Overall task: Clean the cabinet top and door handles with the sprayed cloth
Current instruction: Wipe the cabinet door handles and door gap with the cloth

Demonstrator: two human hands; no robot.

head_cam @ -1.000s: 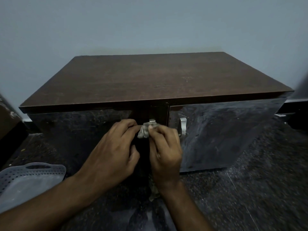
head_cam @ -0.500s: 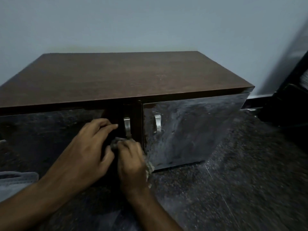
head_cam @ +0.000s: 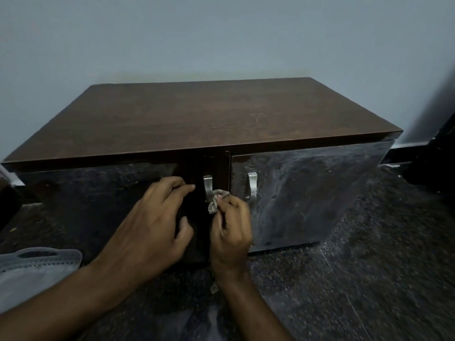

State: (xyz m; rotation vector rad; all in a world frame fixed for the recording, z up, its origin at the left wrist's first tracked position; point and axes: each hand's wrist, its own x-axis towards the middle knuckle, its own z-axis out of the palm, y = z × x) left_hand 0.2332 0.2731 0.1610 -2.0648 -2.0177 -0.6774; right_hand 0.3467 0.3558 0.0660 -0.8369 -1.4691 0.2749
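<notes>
A low cabinet with a dark brown wooden top [head_cam: 197, 114] and two glossy dark doors stands against the wall. Each door carries a silver handle: the left handle [head_cam: 207, 187] and the right handle [head_cam: 252, 185]. My right hand [head_cam: 230, 232] is closed on a small crumpled grey cloth [head_cam: 216, 200], which touches the lower part of the left handle. My left hand [head_cam: 152, 225] lies flat against the left door [head_cam: 93, 198], fingers spread, fingertips just left of that handle. A loose end of the cloth hangs below my right wrist.
A grey perforated plastic basket [head_cam: 37, 264] sits on the speckled dark floor [head_cam: 369, 267] at the lower left. The right door [head_cam: 307, 193] shows smeared streaks. A dark object [head_cam: 440, 153] stands at the right edge by the wall.
My right hand with the cloth slid down the left handle, then came back up against its lower part. The left hand stayed on the left door. The view swung right, then back.
</notes>
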